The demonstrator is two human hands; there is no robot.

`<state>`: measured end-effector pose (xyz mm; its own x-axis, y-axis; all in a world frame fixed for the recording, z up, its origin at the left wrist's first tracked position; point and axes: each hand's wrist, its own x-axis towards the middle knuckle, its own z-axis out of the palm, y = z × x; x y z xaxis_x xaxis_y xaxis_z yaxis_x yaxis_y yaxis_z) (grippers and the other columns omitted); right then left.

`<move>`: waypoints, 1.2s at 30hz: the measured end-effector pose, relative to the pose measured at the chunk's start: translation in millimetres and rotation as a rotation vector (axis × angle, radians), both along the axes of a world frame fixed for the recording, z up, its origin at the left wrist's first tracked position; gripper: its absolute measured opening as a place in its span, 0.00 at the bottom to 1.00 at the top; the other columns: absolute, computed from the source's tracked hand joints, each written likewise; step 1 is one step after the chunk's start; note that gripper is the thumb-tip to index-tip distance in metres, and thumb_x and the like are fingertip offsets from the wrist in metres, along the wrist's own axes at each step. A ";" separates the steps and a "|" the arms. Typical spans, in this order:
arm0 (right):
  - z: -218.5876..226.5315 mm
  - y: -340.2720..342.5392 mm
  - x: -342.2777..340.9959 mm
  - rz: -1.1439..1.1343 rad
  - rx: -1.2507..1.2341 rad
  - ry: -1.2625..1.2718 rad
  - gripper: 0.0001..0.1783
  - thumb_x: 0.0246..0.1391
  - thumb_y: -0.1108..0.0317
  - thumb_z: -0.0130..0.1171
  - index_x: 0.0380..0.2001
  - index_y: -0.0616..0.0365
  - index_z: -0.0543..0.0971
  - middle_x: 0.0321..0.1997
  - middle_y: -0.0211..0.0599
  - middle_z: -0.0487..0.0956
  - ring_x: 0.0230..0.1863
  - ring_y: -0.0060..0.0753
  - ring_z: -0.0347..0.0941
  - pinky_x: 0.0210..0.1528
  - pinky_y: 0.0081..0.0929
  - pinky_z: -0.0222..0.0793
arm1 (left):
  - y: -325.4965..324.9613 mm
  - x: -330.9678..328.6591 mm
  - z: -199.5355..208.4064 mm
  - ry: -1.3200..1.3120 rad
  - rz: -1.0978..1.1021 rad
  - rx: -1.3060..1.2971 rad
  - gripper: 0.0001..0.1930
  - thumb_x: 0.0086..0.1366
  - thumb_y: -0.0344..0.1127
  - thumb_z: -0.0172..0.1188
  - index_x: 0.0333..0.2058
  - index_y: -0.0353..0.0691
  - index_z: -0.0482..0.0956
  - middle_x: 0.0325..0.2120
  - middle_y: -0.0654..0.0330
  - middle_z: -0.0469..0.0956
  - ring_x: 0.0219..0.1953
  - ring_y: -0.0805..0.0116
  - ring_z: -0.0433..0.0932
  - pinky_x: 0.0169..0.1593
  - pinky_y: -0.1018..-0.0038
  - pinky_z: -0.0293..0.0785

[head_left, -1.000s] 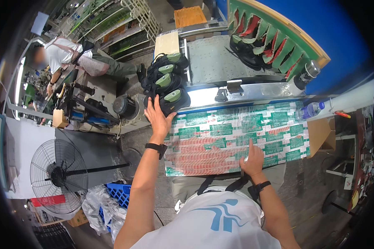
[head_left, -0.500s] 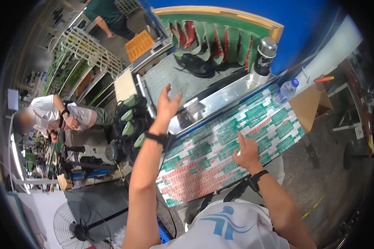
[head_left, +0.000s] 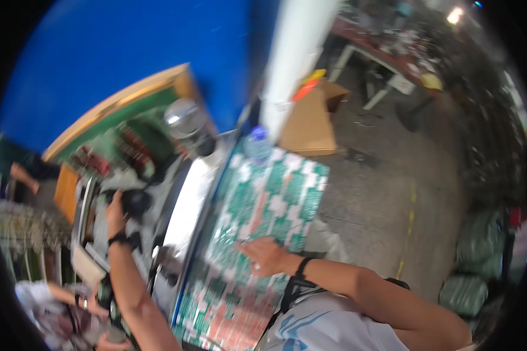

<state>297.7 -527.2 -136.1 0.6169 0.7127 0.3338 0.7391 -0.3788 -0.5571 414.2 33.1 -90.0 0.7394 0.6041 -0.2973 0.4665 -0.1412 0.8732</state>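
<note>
L fingers (head_left: pixel 117 202) now by blk shoe (head_left: pixel 138 202); grn bundles (head_left: pixel 464 295) newly in view, R

Shirt (head_left: pixel 363 322): white to pale grey cloth, lightly creased
Front print (head_left: pixel 301 322): light blue, made of curved, sweeping bands
Left wristband (head_left: pixel 120 238): black, snug, details lost to blur
Right wristband (head_left: pixel 302 267): black, narrow, circling the wrist
Ring (head_left: pixel 256 266): small, bright and silvery, on a finger of the right hand (head_left: pixel 264 256)
Forearms (head_left: pixel 334 277): bare from wristbands to elbows
Waist straps (head_left: pixel 289 293): black, beside the shirt's lower edge
</note>
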 end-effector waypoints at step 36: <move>46.0 -51.6 -78.1 0.042 -0.034 0.524 0.44 0.56 0.58 0.69 0.74 0.66 0.73 0.54 0.54 0.84 0.57 0.60 0.80 0.63 0.51 0.76 | -417.3 -410.7 10.3 -0.171 0.131 0.190 0.07 0.72 0.29 0.73 0.39 0.33 0.84 0.37 0.59 0.85 0.43 0.69 0.82 0.50 0.68 0.80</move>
